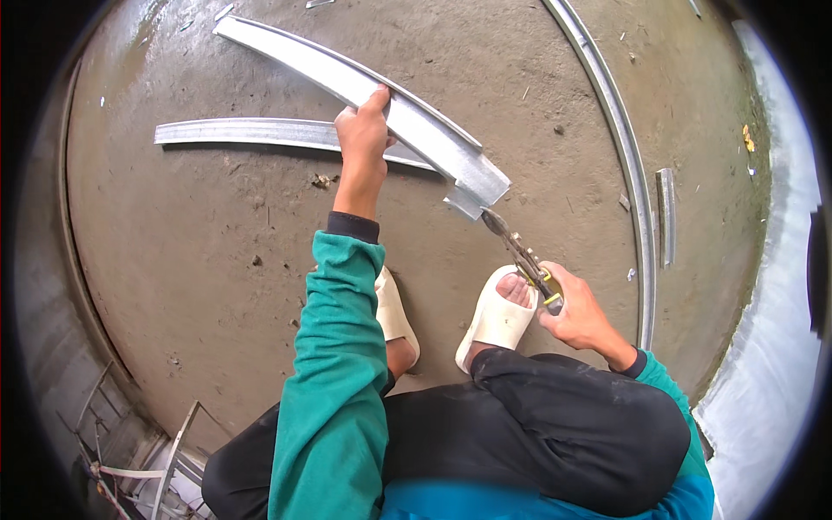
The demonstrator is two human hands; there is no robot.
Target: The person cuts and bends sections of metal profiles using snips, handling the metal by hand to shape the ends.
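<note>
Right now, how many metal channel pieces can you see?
4: one held up in the left hand; one flat on the floor behind it; a long one at right; a short offcut beside that. More may be hidden.

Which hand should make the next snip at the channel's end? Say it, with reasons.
Right, probably. The right hand already grips the tin snips, whose blades sit at the near end of the metal channel. The left hand is busy clasping the channel further up, steadying it.
</note>
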